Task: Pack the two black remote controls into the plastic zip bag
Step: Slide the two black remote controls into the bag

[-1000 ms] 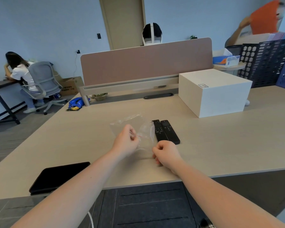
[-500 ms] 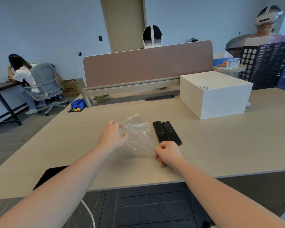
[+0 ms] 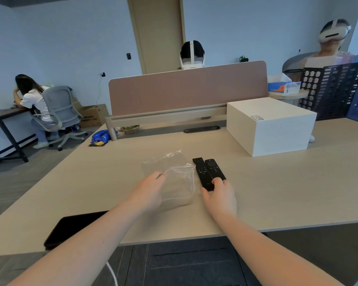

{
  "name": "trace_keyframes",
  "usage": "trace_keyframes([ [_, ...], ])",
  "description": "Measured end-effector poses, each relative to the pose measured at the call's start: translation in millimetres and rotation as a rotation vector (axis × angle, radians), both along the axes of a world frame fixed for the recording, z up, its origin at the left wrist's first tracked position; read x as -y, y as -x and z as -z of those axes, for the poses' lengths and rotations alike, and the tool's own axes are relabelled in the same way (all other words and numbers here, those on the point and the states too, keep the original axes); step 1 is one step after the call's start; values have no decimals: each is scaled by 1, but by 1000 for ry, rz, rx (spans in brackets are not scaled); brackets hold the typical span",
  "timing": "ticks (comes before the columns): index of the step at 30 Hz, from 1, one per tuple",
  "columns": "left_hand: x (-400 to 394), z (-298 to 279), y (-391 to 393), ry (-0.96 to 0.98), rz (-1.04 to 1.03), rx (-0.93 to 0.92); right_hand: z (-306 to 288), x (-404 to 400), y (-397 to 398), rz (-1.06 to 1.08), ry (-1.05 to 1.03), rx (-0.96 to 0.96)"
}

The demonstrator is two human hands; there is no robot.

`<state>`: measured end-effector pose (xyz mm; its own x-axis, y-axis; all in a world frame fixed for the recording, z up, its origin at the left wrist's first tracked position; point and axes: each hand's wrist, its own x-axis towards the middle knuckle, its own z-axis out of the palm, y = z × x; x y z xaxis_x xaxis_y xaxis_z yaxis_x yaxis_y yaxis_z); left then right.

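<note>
Left hand (image 3: 148, 195) holds the clear, thin plastic zip bag (image 3: 177, 182) at its near-left edge; fingers (image 3: 158, 176) pinched together on the film beside the red-marked zip strip. Bag lies crumpled on the pale wooden worktop (image 3: 277, 193), mouth seemingly at the far side by the fingertips; whether the zip is parted, cannot tell.

Right hand (image 3: 220, 198) reaches to the two slim black plastic remote controls (image 3: 207, 172), which lie side by side, touching, just right of the bag. Right fingers spread apart, tips resting on the near ends of both remotes; not yet closed round either. Neither remote is in the bag.

Handling, as judged:
- Remotes look rigid, light, smooth-cased. Likely slippery if pinched on the flat faces. Better taken across the long side edges, near end, thumb under.
- Together they may go as one pair if squeezed side to side; risk of one sliding out.
- Bag is limp and flimsy, will collapse and cling. Mouth needs holding open at the zip lip, one layer lifted, while the remotes slide in end first.
- Thin film could snag on remote corners.

Black flat tablet-like slab (image 3: 70, 228) near the left forearm, well apart from the work.
</note>
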<state>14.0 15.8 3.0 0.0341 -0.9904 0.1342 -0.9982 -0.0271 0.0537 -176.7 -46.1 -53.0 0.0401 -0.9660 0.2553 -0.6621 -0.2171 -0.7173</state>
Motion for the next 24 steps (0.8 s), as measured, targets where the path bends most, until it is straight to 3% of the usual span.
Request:
trace_keyframes([
  [6, 0, 8, -12, 184, -54, -193, -2, 3, -10, 47, 15, -233],
  [13, 5, 5, -11, 238, -70, -178, -3, 16, -17, 48, 44, -365],
  [16, 4, 4, -5, 220, -59, -141, -3, 18, -13, 72, 36, -238],
  [24, 11, 0, -1, 132, -198, -199, -34, 3, 23, 20, 43, 383],
])
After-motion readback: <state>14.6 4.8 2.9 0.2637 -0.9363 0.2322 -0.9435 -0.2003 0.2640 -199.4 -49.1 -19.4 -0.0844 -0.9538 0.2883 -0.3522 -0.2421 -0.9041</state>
